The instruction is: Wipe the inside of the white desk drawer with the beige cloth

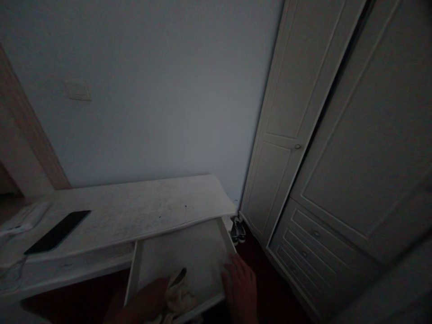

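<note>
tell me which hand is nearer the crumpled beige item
Left: the left hand is against the crumpled beige item; the right hand is apart, at the right side of the drawer.

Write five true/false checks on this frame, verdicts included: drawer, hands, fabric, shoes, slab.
1. The drawer is pulled out from the desk. True.
2. The beige fabric item lies at the desk's far left end. False: the beige fabric item is at the drawer, beside the left hand.
3. The right hand is at the drawer's right side. True.
4. The shoes stand on the desk. False: the shoes are on the floor.
5. The dark flat slab lies on the desk. True.
</note>
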Demonstrator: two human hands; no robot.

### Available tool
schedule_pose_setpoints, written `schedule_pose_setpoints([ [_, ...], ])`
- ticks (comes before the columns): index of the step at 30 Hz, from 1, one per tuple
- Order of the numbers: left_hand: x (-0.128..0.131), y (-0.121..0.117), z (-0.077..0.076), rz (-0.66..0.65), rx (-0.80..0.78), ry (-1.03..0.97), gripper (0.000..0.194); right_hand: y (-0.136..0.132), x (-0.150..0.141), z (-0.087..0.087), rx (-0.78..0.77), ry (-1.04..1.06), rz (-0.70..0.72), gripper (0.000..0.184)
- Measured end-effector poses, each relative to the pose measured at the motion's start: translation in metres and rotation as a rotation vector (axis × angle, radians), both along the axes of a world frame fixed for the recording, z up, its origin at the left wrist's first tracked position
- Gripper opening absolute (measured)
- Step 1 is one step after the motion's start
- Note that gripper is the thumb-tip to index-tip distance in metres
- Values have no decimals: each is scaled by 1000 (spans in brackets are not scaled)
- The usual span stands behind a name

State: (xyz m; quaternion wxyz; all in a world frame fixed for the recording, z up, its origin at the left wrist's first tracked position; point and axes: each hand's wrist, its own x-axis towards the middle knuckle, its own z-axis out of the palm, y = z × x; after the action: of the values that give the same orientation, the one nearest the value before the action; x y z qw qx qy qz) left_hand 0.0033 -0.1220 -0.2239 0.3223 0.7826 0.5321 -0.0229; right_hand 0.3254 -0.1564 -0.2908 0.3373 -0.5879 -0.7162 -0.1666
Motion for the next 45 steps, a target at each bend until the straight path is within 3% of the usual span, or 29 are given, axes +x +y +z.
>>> schedule_pose_setpoints([
  [4, 4, -5, 5, 46, 33, 91, 57, -2, -3, 1, -38, 27, 8, 18],
  [9, 1, 0, -10, 86, 70, 355, 66, -5, -4, 6, -63, 41, 19, 16],
  [12, 0, 6, -10, 70, 81, 436, 70, -5, -3, 7, -53, 39, 15, 17],
  [18, 6, 9, 15, 114, 117, 427, 68, -4, -4, 6, -65, 37, 7, 18],
  [22, 8, 14, 23, 150, 154, 449, 67, -3, -5, 5, -52, 43, -2, 18],
  [32, -7, 49, 9, 191, 288, 446, 60, -3, -6, 5, -48, 48, 9, 23],
  [45, -5, 83, 9, 292, 428, 396, 57, -4, -7, 5, -44, 76, 26, 24],
])
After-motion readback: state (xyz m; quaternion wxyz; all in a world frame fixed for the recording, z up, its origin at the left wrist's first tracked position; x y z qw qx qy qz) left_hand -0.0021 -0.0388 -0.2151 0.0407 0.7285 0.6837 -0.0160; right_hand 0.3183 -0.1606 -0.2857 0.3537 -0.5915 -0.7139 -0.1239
